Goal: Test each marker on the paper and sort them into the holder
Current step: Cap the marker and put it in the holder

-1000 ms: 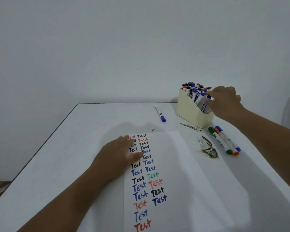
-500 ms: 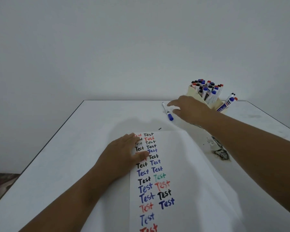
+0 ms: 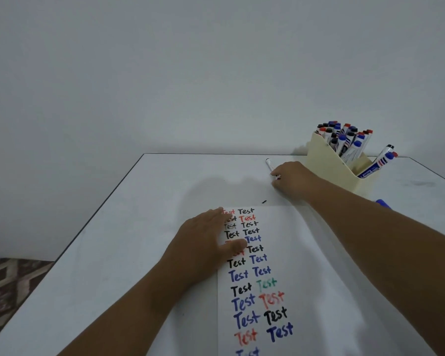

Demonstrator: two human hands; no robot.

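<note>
A cream holder stands at the far right of the white bench, near the back edge. Its taller rear compartment is packed with upright markers capped in blue, red and black; the lower front compartment holds a few leaning markers, of which a blue, a black and a red cap show, though how many lie there is hard to make out.

The right hand rests on the bench just left of the holder, its fingers curled round a loose marker; only the white barrel and its far tip stick out beyond the knuckles, and the cap end is hidden under the hand. The left hand lies flat on the left edge of the paper, fingers straight and together, thumb spread, covering parts of several words. The paper bears two columns of "Test" in black, blue, red and green, and its lower edge is cut off. A blue marker end peeks out behind the right forearm, the rest hidden. A small dark speck lies above the paper
</note>
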